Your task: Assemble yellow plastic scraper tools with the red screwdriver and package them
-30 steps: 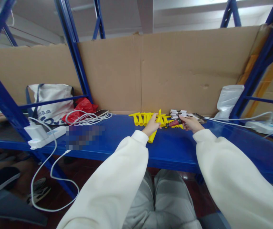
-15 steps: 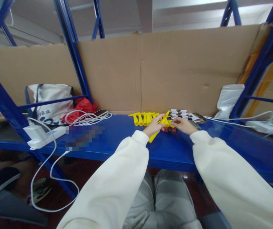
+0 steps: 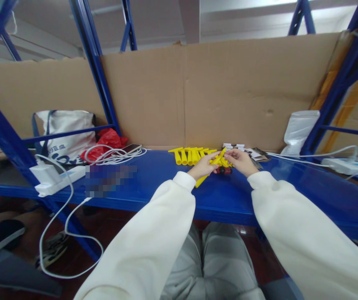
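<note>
Yellow, apparently plastic: holding one yellow piece [image 3: 219, 158] tilted between both hands, low over the blue bench [image 3: 229, 196]. Gripping with the left hand [image 3: 203, 166], curled closed around the middle, with a tube end [image 3: 200, 181] poking out on the near side of that grip, probably belonging to the same piece. Meeting the upper end with the right hand [image 3: 242, 161], fingertips drawn close together; being unable to tell pinching from mere touching. Having a red-and-black tool [image 3: 224, 170] lying just below the grip, between the hands, seemingly not held. Showing, beyond the grip and to its left, a row of yellow tubes [image 3: 184, 158] set side by side, looking already dealt with, judging by the tidy line. Spotting smaller yellow parts [image 3: 228, 165] under the right fingers, half hidden, probably awaiting their turn. Noticing white packets [image 3: 228, 146] just beyond the right hand and dark cards [image 3: 263, 154] to its right, apparently untouched. Judging the work as well under way: handling the current piece unfinished, by the look of it, and being unable to count the rest exactly.
</note>
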`<control>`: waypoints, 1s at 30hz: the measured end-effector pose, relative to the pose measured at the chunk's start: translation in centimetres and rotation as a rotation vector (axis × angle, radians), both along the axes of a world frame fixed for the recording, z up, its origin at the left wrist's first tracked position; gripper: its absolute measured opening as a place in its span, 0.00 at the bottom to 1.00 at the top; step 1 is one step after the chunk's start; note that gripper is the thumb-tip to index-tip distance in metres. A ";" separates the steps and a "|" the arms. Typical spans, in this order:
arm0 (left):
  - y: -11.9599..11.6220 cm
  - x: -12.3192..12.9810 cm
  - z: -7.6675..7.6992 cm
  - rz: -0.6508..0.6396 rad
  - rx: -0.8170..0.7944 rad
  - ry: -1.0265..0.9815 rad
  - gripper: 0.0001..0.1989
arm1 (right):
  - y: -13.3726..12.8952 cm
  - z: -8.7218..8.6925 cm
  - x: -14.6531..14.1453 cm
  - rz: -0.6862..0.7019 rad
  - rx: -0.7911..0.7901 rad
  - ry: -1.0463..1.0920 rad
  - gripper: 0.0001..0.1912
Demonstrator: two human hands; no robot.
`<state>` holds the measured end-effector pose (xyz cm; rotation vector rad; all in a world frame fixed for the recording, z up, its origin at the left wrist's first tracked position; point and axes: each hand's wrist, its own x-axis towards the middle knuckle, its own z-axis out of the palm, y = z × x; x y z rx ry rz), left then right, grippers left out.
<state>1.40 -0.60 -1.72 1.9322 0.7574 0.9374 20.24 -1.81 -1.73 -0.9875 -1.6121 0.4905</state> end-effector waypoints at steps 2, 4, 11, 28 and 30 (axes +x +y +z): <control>0.0 0.0 0.0 -0.007 0.009 0.005 0.36 | -0.2 0.1 -0.1 0.013 -0.010 0.019 0.23; 0.1 0.1 -0.1 -0.014 0.018 0.007 0.36 | -0.3 0.2 -0.2 0.011 -0.014 0.033 0.23; 0.2 0.1 -0.2 -0.007 0.036 0.038 0.36 | -0.5 0.4 -0.2 0.015 -0.030 0.023 0.22; -0.1 0.2 -0.2 -0.036 -0.177 0.033 0.40 | -0.8 0.2 -0.1 -0.061 -0.025 -0.052 0.15; -0.2 0.0 0.1 -0.008 -0.185 0.008 0.39 | -0.7 0.2 0.0 -0.072 -0.015 -0.068 0.15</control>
